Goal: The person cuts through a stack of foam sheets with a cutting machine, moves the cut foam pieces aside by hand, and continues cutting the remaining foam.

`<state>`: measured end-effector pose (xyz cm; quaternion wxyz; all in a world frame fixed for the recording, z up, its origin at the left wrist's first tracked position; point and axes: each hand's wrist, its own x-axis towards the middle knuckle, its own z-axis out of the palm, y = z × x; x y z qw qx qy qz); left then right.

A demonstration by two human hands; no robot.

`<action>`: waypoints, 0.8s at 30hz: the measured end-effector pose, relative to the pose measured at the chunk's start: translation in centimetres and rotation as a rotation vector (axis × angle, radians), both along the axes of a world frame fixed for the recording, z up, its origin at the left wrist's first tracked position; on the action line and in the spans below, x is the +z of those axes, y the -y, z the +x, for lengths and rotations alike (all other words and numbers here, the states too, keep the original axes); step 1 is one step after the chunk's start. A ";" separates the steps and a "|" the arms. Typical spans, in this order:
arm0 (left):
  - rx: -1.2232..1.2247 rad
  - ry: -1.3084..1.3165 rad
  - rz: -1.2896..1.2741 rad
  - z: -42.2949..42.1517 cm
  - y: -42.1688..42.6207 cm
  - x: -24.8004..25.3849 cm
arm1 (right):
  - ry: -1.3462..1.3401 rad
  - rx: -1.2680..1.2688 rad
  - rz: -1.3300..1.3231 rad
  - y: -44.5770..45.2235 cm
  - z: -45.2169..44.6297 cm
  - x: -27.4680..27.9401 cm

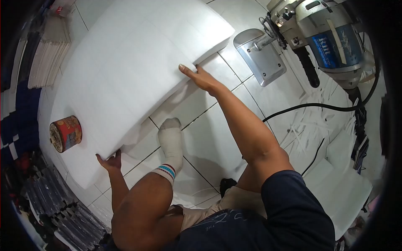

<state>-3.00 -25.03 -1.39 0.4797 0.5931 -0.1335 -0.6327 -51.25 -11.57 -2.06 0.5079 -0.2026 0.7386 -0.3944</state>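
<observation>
A: Here we are, a big white slab [121, 67] lying on the tiled floor [209, 134], and both hands at its near long edge!

B: Right hand [205, 80] first: that's around the middle of the edge, thumb over the top face, fingers [198, 68] spread away from it at the side.

A: Clamped on it?

B: Touching, yes; how firmly they pinch, I cannot tell.

A: And the left hand [110, 162]?

B: Same edge, near the left-hand corner, thumb and fingers apart. Again, I can't say whether they squeeze.

A: A red tin [72, 133] sits on the slab, by the left end!

B: Socked foot [171, 140] on the floor, between the two hands, just off the near edge. Beyond the far right corner, a machine [335, 46] with a metal base plate [270, 69], and white strips [299, 134] scattered below its black cable [320, 106].
</observation>
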 end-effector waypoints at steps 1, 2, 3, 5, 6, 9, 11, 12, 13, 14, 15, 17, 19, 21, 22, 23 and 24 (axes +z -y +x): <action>0.001 0.013 0.029 0.3 0.3 0.0 | -0.006 -0.104 -0.026 -0.1 -0.2 -0.5; 0.002 0.026 0.054 0.5 0.4 0.1 | -0.013 -0.209 -0.056 -0.2 -0.6 -1.2; 0.005 0.024 0.050 0.5 0.5 0.1 | -0.015 -0.206 -0.059 -0.4 -1.4 -1.9; -0.108 0.021 -0.007 0.6 0.5 0.3 | 0.457 -0.608 -0.254 -1.7 -3.0 -3.6; -0.114 0.028 -0.004 1.1 0.6 0.2 | 0.463 -0.616 -0.251 -2.2 -3.4 -4.0; -0.101 -0.055 -0.010 1.6 1.0 -0.5 | 0.345 -0.647 -0.266 -2.3 -5.1 -2.9; -0.059 -0.045 -0.004 1.4 1.0 -0.3 | 0.006 -0.822 -0.315 -0.6 -7.0 -3.1; -0.056 -0.048 -0.009 1.3 1.1 -0.2 | 0.005 -0.817 -0.321 0.5 -8.1 -3.0; -0.046 -0.025 0.002 1.2 1.0 -0.1 | -0.224 -0.843 -0.347 1.6 -9.2 -3.1; -0.037 -0.001 0.014 1.2 1.0 -0.1 | -0.455 -0.862 -0.371 2.3 -9.9 -2.7; -0.033 -0.005 0.011 1.3 1.0 -0.2 | -0.456 -0.859 -0.375 2.5 -10.6 -2.3; -0.082 -0.008 -0.004 1.5 1.0 -0.3 | 0.014 -0.779 -0.272 2.3 -12.8 -1.3; -0.100 -0.027 -0.016 1.4 1.2 -0.3 | 0.084 -0.735 -0.249 2.2 -14.9 -2.4; -0.113 -0.040 -0.019 1.4 1.2 -0.4 | 0.079 -0.683 -0.149 1.8 -14.8 -2.0; -0.082 -0.060 0.003 1.5 1.4 -0.6 | 0.100 -0.661 -0.156 1.6 -15.0 -1.9; -0.054 -0.074 0.026 1.8 1.4 -0.6 | 0.103 -0.655 -0.151 1.2 -14.8 -2.0; -0.050 -0.070 0.027 2.0 1.4 -0.5 | 0.081 -0.654 -0.152 0.9 -14.7 -2.1</action>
